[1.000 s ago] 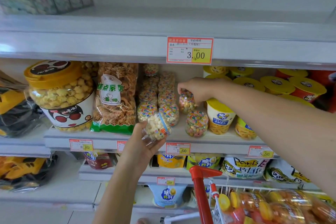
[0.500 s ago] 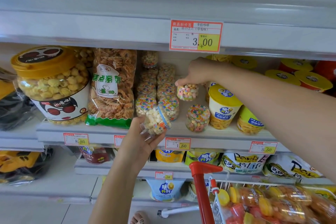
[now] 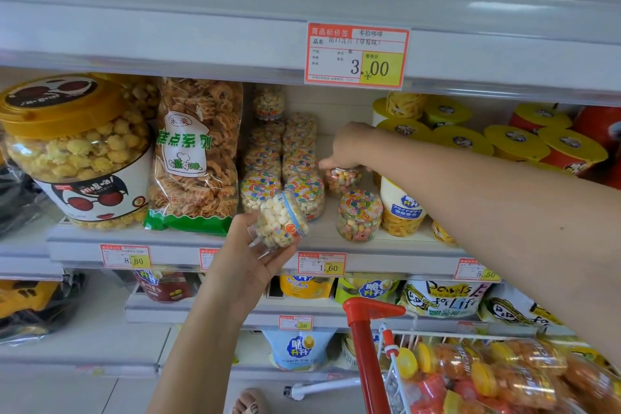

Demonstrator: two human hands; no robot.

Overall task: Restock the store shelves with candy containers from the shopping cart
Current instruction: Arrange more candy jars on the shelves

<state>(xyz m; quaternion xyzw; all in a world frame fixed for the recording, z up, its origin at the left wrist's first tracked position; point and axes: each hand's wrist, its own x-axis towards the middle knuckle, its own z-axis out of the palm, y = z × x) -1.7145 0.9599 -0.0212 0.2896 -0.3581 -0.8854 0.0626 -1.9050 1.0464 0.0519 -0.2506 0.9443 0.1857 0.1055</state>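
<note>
Fingers [image 3: 327, 163] of right hand [image 3: 353, 144] cover jar [image 3: 342, 180] top.

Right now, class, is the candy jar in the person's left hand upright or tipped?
Tipped. The candy jar leans sideways in the left hand, unlike the upright jars on the shelf.

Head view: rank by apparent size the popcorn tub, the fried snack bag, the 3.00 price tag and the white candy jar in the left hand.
1. popcorn tub
2. fried snack bag
3. 3.00 price tag
4. white candy jar, smallest though the left hand holds it nearest the camera
</note>
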